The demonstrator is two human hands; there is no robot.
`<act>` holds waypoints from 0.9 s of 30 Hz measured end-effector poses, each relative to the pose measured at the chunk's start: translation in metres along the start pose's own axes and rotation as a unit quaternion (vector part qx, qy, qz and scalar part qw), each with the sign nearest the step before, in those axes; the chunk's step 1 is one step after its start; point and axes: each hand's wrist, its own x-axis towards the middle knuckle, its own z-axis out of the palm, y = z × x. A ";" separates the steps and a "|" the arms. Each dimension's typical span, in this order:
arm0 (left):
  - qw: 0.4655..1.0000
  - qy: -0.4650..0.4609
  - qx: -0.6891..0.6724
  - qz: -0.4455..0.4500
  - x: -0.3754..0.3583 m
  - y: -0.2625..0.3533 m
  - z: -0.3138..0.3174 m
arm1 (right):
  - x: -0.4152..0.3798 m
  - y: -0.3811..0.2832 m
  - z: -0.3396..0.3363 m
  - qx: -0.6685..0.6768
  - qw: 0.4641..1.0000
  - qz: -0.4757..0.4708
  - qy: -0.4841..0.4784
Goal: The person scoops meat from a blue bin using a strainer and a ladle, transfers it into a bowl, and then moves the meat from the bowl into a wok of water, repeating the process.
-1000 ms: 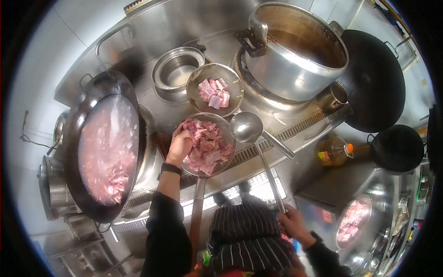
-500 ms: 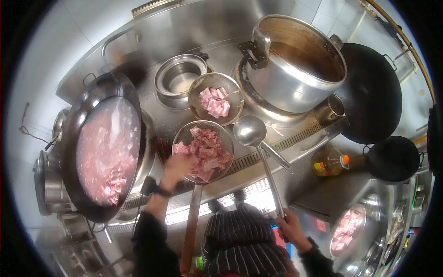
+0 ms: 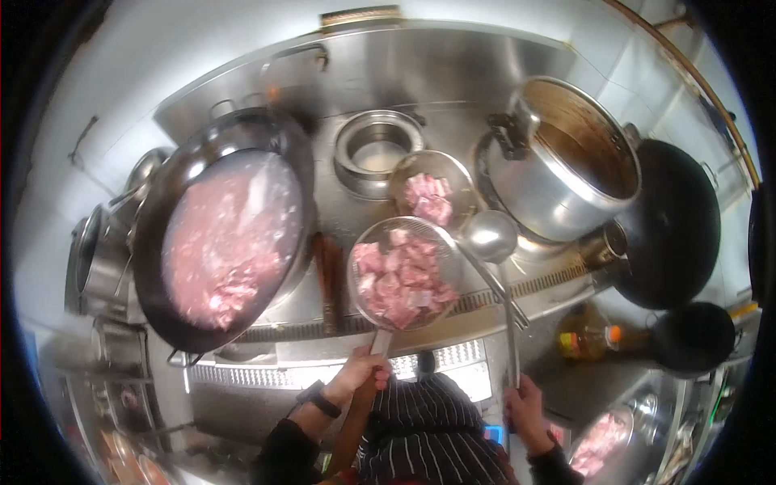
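Note:
My left hand (image 3: 361,373) is closed round the handle of a mesh strainer (image 3: 439,237), near where the metal shank meets the wood. Chunks of raw meat (image 3: 400,279) fill the strainer, which sits over the stove's front edge. On the other side, my right hand (image 3: 526,408) grips the long handle of a steel ladle (image 3: 491,237). The ladle's bowl is just right of the strainer. A second strainer (image 3: 459,176) holding a few meat pieces (image 3: 428,198) lies behind. At the left, a large wok (image 3: 153,275) contains cloudy pink water and meat (image 3: 234,295).
A big metal pot (image 3: 550,194) with brown residue stands at the back right. Behind the strainers is a round steel pot (image 3: 380,153). Dark woks (image 3: 675,226) and an oil bottle (image 3: 588,343) are at the right. A brush-like wooden tool (image 3: 328,283) lies left of the strainer.
My left hand has left the meat and taken hold of the strainer's handle. My right hand still holds the ladle. The camera view has shifted, moving the scene rightward and partly down.

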 end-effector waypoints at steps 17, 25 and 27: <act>0.909 0.252 0.019 0.330 -0.174 0.159 -0.047 | 0.025 -0.018 0.024 0.012 0.996 -0.069 -0.053; 0.811 0.501 0.202 0.224 -0.167 0.168 -0.179 | 0.065 0.008 0.041 -0.098 0.979 -0.107 -0.143; 0.816 0.502 0.194 0.211 -0.163 0.170 -0.191 | 0.051 -0.020 0.053 -0.065 0.982 -0.081 -0.157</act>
